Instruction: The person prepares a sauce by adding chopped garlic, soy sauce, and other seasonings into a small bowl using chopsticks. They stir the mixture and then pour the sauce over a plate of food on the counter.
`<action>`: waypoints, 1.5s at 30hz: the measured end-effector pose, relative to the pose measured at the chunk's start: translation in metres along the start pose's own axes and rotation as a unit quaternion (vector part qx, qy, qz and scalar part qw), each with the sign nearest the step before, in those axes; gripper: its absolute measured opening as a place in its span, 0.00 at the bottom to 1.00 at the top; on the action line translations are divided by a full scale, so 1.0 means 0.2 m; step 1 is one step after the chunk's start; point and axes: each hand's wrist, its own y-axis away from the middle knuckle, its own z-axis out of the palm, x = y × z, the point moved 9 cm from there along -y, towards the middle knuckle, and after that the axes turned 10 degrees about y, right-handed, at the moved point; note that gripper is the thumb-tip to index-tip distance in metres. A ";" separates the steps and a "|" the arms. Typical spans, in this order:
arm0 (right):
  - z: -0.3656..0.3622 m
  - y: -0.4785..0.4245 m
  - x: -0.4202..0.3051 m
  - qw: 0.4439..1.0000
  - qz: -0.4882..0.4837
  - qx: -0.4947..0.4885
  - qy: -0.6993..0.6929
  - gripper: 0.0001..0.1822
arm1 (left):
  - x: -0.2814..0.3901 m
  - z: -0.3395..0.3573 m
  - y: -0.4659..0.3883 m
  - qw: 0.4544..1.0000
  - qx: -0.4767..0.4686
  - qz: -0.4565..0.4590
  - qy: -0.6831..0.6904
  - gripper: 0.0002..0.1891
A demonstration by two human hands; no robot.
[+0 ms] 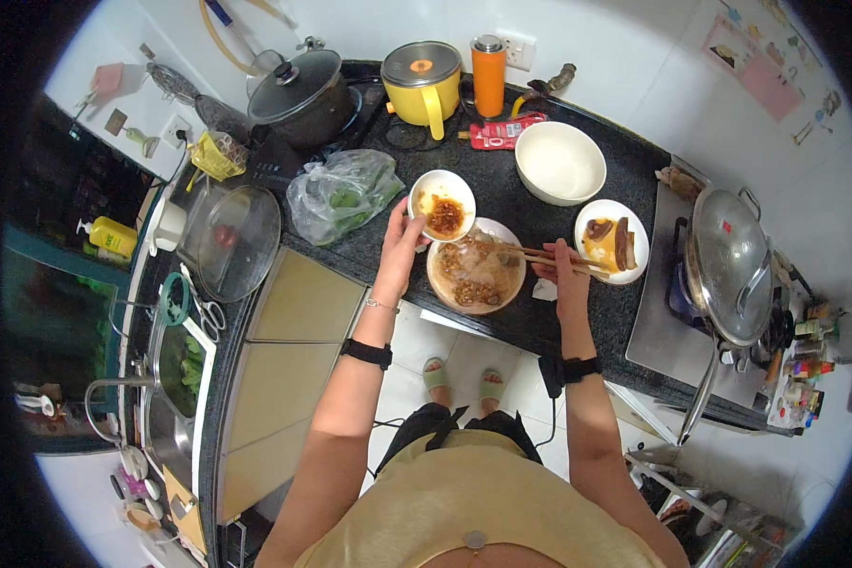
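My left hand (pixel 402 241) grips a small white bowl (pixel 441 206) tilted over the counter, with reddish-brown sauce inside. Below and right of it sits a larger bowl of food (pixel 476 273) with a chopped brown topping; steam or haze partly blurs it. My right hand (pixel 564 273) holds wooden chopsticks (pixel 532 254), their tips over that larger bowl. A white plate (pixel 612 241) with brown slices and yellow food lies just beyond my right hand. An empty-looking white bowl (pixel 560 163) stands behind. Some white tissue or paper (pixel 545 290) lies beside the larger bowl.
At the back are a black lidded pot (pixel 302 99), a yellow electric cooker (pixel 422 82), an orange bottle (pixel 488 77) and a red pouch (pixel 504 133). A plastic bag of greens (pixel 344 195) lies left. A lidded wok (pixel 728 266) is right; scissors (pixel 209 316) lie by the sink.
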 end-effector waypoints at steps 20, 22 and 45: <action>-0.02 -0.02 0.08 0.982 0.101 -0.063 -0.150 0.20 | -0.02 0.27 0.01 0.994 -0.081 0.063 -0.044 0.27; -0.05 -0.02 0.09 0.981 0.097 -0.057 -0.155 0.20 | -0.03 0.22 -0.03 0.994 -0.049 0.084 -0.041 0.28; -0.14 0.11 -0.19 0.998 -0.067 0.011 -0.009 0.21 | -0.03 0.09 0.10 0.999 -0.031 0.001 0.015 0.27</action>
